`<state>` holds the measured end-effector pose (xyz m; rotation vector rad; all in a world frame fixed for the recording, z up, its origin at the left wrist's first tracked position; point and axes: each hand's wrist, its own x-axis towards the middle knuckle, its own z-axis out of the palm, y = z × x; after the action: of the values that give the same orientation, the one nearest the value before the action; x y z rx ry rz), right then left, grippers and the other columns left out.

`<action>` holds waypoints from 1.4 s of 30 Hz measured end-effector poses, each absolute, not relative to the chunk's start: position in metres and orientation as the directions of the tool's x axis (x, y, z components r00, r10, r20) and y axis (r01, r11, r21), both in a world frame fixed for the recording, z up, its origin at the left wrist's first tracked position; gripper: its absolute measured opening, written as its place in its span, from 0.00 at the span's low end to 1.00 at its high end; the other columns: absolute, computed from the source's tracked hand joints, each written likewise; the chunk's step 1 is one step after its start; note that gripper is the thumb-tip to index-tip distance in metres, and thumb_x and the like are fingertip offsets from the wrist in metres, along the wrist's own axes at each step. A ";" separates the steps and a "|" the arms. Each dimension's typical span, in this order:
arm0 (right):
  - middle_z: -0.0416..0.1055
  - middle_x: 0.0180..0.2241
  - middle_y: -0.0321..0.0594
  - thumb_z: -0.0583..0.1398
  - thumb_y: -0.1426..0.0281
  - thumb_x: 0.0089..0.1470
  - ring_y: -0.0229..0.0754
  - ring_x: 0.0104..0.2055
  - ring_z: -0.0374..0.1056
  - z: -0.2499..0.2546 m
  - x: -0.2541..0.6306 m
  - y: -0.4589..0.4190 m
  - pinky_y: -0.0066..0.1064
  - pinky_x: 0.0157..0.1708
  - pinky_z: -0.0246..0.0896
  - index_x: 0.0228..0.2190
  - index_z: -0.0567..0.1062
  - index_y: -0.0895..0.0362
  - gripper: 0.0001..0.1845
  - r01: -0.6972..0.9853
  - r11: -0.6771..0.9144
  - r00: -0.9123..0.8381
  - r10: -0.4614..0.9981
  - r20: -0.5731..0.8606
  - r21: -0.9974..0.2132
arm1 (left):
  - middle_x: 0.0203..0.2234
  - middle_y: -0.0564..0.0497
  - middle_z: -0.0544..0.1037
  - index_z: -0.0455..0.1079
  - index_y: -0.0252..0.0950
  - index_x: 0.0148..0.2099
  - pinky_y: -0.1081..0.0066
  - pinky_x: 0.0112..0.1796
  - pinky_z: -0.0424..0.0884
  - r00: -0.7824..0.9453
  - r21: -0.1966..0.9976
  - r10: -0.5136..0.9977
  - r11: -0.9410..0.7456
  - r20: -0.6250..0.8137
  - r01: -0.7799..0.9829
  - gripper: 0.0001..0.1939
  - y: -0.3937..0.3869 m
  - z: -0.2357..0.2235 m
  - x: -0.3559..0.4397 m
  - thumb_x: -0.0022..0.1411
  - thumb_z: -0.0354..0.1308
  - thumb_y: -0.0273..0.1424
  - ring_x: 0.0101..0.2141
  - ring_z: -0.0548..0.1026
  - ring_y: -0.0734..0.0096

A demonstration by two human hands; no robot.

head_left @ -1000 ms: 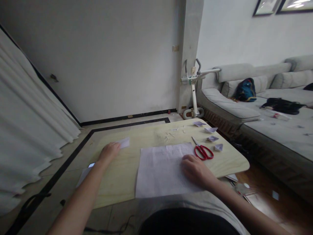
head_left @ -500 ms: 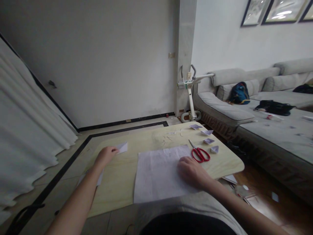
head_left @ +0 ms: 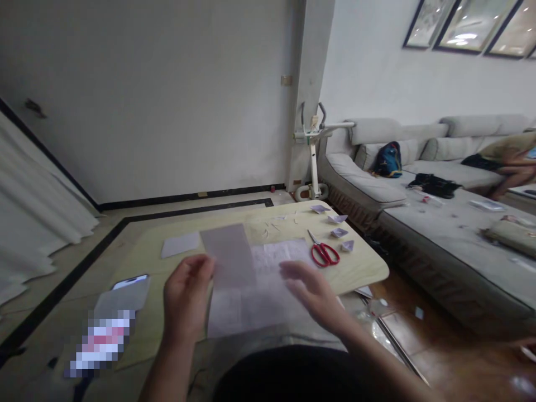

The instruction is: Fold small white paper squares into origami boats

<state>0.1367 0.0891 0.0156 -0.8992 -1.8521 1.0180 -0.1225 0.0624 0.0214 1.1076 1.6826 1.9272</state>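
My left hand (head_left: pixel 188 285) pinches the left edge of a smaller paper sheet (head_left: pixel 230 251), held raised over the table. Beneath it lies a large white paper sheet (head_left: pixel 247 312), near the table's front edge. To the right, my right hand (head_left: pixel 307 287) hovers over the large sheet with fingers apart and slightly blurred, holding nothing. Another small piece of paper (head_left: pixel 181 244) rests on the table beyond my left hand. Red-handled scissors (head_left: pixel 324 254) lie at the large sheet's right corner. Several small folded paper boats (head_left: pixel 338 233) stand in a row along the table's right side.
Thin paper strips (head_left: pixel 272 226) lie on the wooden table (head_left: pixel 364 273). At its left edge are a phone (head_left: pixel 130 282) and more paper (head_left: pixel 121 296). A grey sofa (head_left: pixel 448 229) with a blue backpack (head_left: pixel 388 160) is at right, where a person (head_left: pixel 511 156) sits.
My left hand has come right and nearer, now holding up a sheet. My right hand has lifted off the large sheet and opened. The view has turned right, revealing a seated person.
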 end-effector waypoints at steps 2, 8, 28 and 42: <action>0.75 0.38 0.42 0.60 0.61 0.57 0.45 0.40 0.70 0.021 0.132 0.074 0.37 0.42 0.66 0.45 0.73 0.56 0.16 0.104 0.331 -0.395 0.879 0.267 -0.938 | 0.22 0.54 0.77 0.73 0.36 0.34 0.76 0.25 0.70 -0.545 0.985 0.820 -0.139 0.173 0.103 0.12 0.041 0.018 -0.080 0.51 0.65 0.39 0.24 0.74 0.71; 0.66 0.22 0.35 0.61 0.53 0.53 0.37 0.25 0.61 0.014 0.135 0.045 0.27 0.24 0.57 0.24 0.72 0.59 0.21 0.032 0.111 -0.231 0.968 0.101 -0.993 | 0.20 0.53 0.78 0.74 0.37 0.32 0.76 0.22 0.69 -0.430 0.999 0.903 0.003 0.012 0.033 0.12 0.017 0.011 -0.020 0.50 0.63 0.41 0.22 0.75 0.69; 0.76 0.32 0.40 0.60 0.65 0.52 0.45 0.36 0.70 0.008 0.157 0.030 0.34 0.41 0.64 0.33 0.80 0.55 0.09 0.106 0.247 -0.294 0.933 0.207 -0.963 | 0.31 0.45 0.83 0.77 0.40 0.39 0.65 0.29 0.75 0.221 0.913 0.905 0.393 -0.363 -0.108 0.24 0.009 -0.005 -0.032 0.45 0.66 0.52 0.30 0.80 0.56; 0.66 0.20 0.33 0.61 0.63 0.54 0.36 0.25 0.61 0.002 0.149 0.037 0.27 0.27 0.56 0.21 0.72 0.59 0.15 0.125 0.158 -0.204 0.970 0.131 -0.979 | 0.34 0.47 0.83 0.77 0.41 0.39 0.68 0.33 0.76 -0.117 0.995 0.993 0.036 -0.026 0.089 0.15 0.010 0.001 -0.006 0.54 0.62 0.44 0.38 0.80 0.55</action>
<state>0.1490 0.0375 0.0017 -1.1010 -1.5236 1.1688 -0.0057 0.0099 0.0010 1.1957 1.3765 1.2262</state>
